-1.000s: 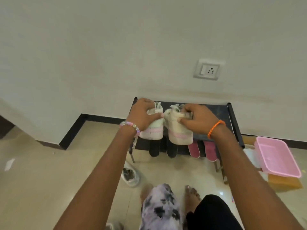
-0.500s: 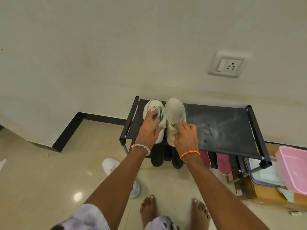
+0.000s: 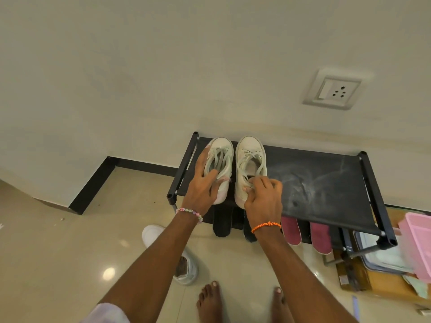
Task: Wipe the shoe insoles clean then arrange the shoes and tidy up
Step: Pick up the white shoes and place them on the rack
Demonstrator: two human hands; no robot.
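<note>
On the shoe rack, the left sneaker is steadied by the spread left hand, while the right sneaker is pinched at its heel by the right hand, probably for aligning the pair.

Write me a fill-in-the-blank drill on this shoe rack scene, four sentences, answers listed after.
1. The two white sneakers stand on the rack's ____ shelf.
2. The right hand pinches the ____ of the right sneaker.
3. The left hand rests on the ____ sneaker.
4. A third white shoe lies on the ____.

Missing words: top; laces; left; floor
</note>
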